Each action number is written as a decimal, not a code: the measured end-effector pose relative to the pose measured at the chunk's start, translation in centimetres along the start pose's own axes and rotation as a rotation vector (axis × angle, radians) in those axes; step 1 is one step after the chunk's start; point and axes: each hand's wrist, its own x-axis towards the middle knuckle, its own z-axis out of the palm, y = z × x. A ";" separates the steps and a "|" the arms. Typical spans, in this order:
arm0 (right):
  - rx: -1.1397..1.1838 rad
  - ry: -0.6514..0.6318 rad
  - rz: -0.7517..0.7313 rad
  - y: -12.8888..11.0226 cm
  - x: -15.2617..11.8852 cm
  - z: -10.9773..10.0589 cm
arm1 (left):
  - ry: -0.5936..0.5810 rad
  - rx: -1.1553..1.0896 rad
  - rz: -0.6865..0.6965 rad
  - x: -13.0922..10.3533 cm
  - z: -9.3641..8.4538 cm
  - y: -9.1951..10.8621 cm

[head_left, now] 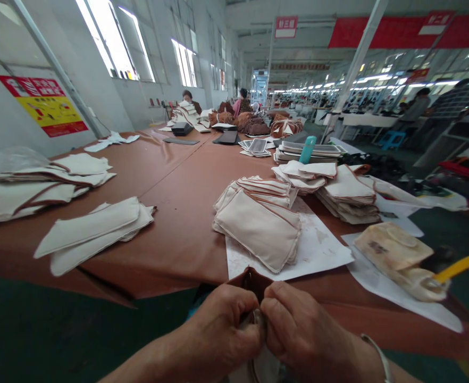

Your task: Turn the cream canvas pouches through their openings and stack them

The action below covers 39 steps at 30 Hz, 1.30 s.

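Both hands meet at the bottom centre, in front of the table's near edge. My left hand [228, 324] is closed, its thumb and fingers pinching one side of a brown and cream fabric piece [251, 277]. Close against it, my right hand [298, 324] is closed on the other side of the same piece. The piece's brown part rises to a point above the knuckles, and its cream part hangs below, mostly hidden by the hands. Just beyond lies a stack of cream fabric pieces [258, 226] with brown edging, partly on white paper [322, 250].
The brown-covered table [178, 213] bears more cream pieces [94, 229] at left and a pile [350, 191] at right. A stained container [394, 250] with a yellow-handled tool [458, 267] sits at the right edge. A turquoise object [307, 150] stands farther back. People work in the distance.
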 end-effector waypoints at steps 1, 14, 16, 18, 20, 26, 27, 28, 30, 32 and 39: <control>-0.027 -0.052 -0.048 0.3 0.2 -0.2 | -0.018 -0.019 0.018 0.1 0.0 -0.1; 0.945 -0.035 0.468 2.6 0.4 -2.0 | -0.215 -0.410 -0.044 0.2 -0.8 -1.7; 0.874 -0.023 0.392 1.9 -0.3 -1.4 | -0.206 -0.432 -0.038 0.3 -0.8 -1.7; 0.818 -0.023 0.333 1.2 -0.7 -0.9 | -0.187 -0.412 -0.040 0.3 -0.8 -1.6; 0.778 -0.024 0.309 0.7 -0.9 -0.6 | -0.165 -0.349 -0.059 0.4 -0.7 -1.4; 1.025 -0.133 0.643 0.7 -0.9 -0.2 | -0.207 -0.303 -0.042 0.7 -0.6 -0.8; 1.165 -0.164 0.741 0.8 -0.9 -0.1 | -0.224 -0.318 -0.037 0.8 -0.5 -0.8; 1.294 -0.178 0.824 0.9 -0.9 0.0 | -0.237 -0.334 -0.035 0.9 -0.5 -0.8; 1.456 -0.164 0.915 0.9 -0.9 0.2 | -0.244 -0.368 -0.044 1.0 -0.5 -1.1; 1.479 -0.144 0.942 0.8 -0.9 0.0 | -0.233 -0.405 -0.056 1.0 -0.4 -1.7; 1.426 -0.200 0.945 0.9 -1.2 -0.6 | -0.122 -0.514 -0.082 0.7 -0.5 -3.0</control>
